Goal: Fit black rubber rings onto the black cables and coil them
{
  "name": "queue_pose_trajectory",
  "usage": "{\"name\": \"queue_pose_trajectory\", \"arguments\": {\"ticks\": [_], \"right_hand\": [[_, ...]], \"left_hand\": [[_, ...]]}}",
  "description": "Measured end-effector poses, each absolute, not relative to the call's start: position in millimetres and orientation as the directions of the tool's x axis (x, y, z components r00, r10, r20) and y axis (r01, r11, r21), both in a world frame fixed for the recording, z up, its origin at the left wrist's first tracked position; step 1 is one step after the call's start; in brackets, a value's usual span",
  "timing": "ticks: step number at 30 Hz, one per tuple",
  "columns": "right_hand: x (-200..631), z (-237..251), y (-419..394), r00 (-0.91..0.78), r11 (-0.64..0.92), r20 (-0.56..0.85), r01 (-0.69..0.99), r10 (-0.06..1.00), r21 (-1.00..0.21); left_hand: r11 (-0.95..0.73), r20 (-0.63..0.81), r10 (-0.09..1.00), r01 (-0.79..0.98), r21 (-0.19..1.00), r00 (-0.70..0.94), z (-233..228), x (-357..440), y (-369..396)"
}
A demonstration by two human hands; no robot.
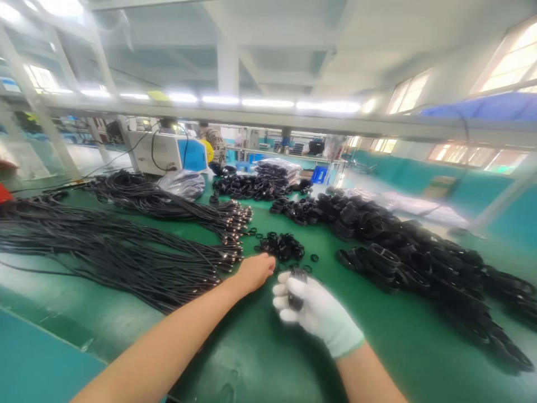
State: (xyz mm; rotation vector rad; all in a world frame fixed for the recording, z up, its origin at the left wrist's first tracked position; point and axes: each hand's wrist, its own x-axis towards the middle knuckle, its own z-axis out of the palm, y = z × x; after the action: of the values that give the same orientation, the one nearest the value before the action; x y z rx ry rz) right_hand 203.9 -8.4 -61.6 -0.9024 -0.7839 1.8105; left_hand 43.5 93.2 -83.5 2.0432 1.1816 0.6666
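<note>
My bare left hand (257, 272) reaches over the green table with its fingers curled together, at the near edge of a heap of small black rings (282, 246). Whatever those fingers hold, if anything, is hidden. Close beside it on the right, my right hand (312, 305) wears a white glove. Its fingers are closed around a small black part with a ridged top (296, 299). A few loose black rings (314, 258) lie around the heap. To the left, a bundle of black cables (159, 263) ends in metal-tipped connectors just past my left hand.
A second cable bundle (168, 204) lies farther back. Black looped parts (386, 252) form a long pile on the right, with more behind the rings. At the back stand a white and blue machine (165, 151), a clear plastic bag (182, 184) and stacked plastic-wrapped packs (277, 169).
</note>
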Motion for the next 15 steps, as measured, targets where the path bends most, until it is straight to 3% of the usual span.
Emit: {"name": "queue_pose_trajectory", "arguments": {"ticks": [7, 11, 15], "right_hand": [[194, -66, 3, 0.017, -0.166, -0.190, -0.416, 0.982, -0.894], [180, -71, 4, 0.066, -0.140, -0.183, -0.410, 0.981, -0.901], [172, -75, -8, -0.004, -0.153, -0.171, -0.473, 0.985, -0.868]], "left_hand": [[-0.113, -0.077, 0.832, 0.304, 0.946, 0.549, -63, 40, 51], [-0.005, -0.094, 0.859, 0.192, 0.981, 0.503, -61, 45, 21], [0.082, -0.117, 0.902, 0.100, 0.992, 0.415, -68, 42, 7]]}}
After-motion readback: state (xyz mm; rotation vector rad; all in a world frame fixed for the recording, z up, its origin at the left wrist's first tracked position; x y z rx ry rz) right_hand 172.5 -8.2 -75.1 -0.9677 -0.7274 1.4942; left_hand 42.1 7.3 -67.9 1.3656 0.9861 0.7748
